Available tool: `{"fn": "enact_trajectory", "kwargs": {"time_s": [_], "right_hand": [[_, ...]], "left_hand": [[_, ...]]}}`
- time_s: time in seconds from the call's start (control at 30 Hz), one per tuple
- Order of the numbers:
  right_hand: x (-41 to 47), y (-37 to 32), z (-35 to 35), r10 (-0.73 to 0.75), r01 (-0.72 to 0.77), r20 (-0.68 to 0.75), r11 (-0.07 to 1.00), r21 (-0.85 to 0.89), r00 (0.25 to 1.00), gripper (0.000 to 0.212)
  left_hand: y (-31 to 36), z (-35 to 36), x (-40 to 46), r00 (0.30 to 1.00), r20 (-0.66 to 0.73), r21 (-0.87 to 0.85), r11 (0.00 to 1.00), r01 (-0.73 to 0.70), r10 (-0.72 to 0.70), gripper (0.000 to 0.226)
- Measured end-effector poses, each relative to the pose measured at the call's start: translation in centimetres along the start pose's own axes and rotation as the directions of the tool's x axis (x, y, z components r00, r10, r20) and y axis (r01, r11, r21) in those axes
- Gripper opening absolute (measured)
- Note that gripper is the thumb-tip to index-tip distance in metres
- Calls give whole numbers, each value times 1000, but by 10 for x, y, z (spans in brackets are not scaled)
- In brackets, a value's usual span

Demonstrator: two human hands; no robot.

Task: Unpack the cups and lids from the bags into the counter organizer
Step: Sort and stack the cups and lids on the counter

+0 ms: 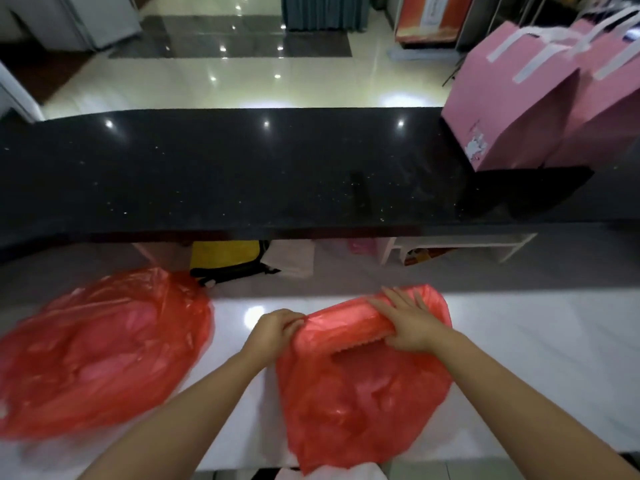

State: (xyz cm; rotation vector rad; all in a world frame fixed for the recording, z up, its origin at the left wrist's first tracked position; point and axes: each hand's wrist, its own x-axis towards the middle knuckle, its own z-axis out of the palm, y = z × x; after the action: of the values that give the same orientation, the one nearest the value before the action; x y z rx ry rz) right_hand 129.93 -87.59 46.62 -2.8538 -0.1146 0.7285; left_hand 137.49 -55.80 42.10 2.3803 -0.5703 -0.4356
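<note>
— What carries it all?
— A white counter (519, 341); one red bag (363, 393) lies on it under both hands; a second red bag (104, 351) lies left of the left hand.
— And beyond the hands?
— A black counter (242, 168); pink boxes (519, 98) stand on it, far right.

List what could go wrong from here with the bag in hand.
1. The right hand wraps a ridged stack through the thin red bag while the left hand pinches its edge; pulling hard may tear the plastic.
2. The bag's lower part hangs past the near edge of the white counter; if the stack slips out, it could fall.
3. The second bag lies untouched close by on the left; a wide pull could knock it.
</note>
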Motion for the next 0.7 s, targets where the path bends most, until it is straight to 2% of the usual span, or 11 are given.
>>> {"fn": "enact_trajectory", "kwargs": {"time_s": [0.07,0.17,0.33,0.4,0.47,0.53,0.6,0.67,0.7], "right_hand": [[-2,-7,-5,-86,86,15,996,3,996,95],[-4,-22,1,-171,172,-18,985,24,985,83],[11,-44,17,-124,129,-77,989,65,989,57],[19,-49,21,-112,116,-87,993,38,990,47],[27,-53,22,-113,112,-103,994,-10,988,45],[35,-57,22,-106,103,-108,994,-38,988,45],[40,-60,20,-94,89,-103,995,-48,990,45],[44,-64,19,-91,86,-100,995,-51,991,45],[46,-65,17,-91,87,-105,995,-47,990,45]], "left_hand": [[1,0,-1,993,-72,-56,995,86,-90,18],[-2,2,1,974,-127,-78,981,179,-188,17],[-11,11,5,942,-116,-52,949,312,-316,21],[-6,8,5,895,-193,-187,910,369,-402,28],[6,1,1,866,-343,-258,923,285,-363,31],[20,-2,-11,899,-398,-155,979,130,-182,30],[28,3,-26,964,-251,-35,996,78,-84,49],[22,12,-41,991,-75,124,985,123,-115,67],[14,16,-47,992,-37,173,977,121,-117,68]]}}
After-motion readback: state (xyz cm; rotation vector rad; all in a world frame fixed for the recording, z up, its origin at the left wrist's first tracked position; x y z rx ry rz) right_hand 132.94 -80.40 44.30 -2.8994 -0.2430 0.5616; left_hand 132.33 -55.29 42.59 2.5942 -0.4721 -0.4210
